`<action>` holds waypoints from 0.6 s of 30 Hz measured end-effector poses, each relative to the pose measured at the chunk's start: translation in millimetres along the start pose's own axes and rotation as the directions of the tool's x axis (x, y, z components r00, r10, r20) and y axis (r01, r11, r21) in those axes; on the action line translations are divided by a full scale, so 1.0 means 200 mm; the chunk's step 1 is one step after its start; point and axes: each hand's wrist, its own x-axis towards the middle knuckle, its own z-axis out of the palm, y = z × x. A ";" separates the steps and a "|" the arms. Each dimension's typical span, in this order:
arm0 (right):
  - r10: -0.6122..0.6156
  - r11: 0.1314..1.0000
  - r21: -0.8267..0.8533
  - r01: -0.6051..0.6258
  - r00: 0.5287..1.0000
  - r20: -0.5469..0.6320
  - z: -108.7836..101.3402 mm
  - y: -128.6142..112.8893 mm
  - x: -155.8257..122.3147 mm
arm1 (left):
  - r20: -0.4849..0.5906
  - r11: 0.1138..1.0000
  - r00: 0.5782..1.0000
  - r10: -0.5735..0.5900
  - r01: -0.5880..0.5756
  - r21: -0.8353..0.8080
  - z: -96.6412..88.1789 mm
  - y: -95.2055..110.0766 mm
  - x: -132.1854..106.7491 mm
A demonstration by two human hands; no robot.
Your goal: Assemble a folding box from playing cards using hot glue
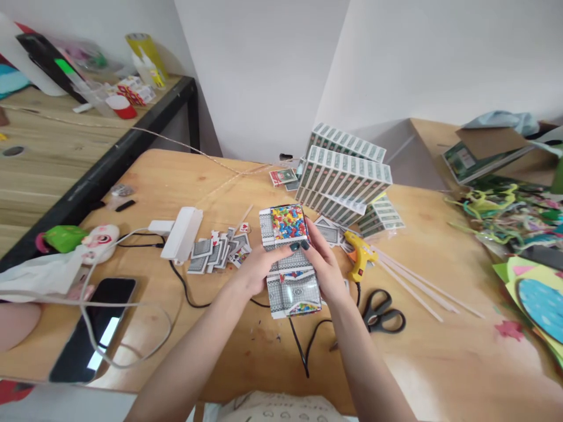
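Over the middle of the wooden table, both hands grip a box covered with playing cards (294, 291), with grey patterned card backs and patches of bright multicoloured print. My left hand (257, 266) wraps its left side, and my right hand (325, 266) holds its right side. The two thumbs press close together on its top face; its underside is hidden. Loose playing cards (215, 255) lie spread to the left of it, and more cards (328, 230) lie behind my right hand. Just right of that hand rests a yellow glue gun (361, 256).
Black scissors (382, 313) and white glue sticks (413, 278) lie to the right. Stacked card packs (343, 176) stand at the back. On the left are a white power strip (183, 233), a phone (94, 331) and a looping white cable (165, 337). Coloured paper (539, 299) lies far right.
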 end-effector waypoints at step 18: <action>-0.092 0.988 -0.123 0.089 0.996 -0.018 -0.02 -0.06 -0.03 | 0.037 0.986 0.986 0.163 -0.162 -0.038 0.03 -0.02 -0.05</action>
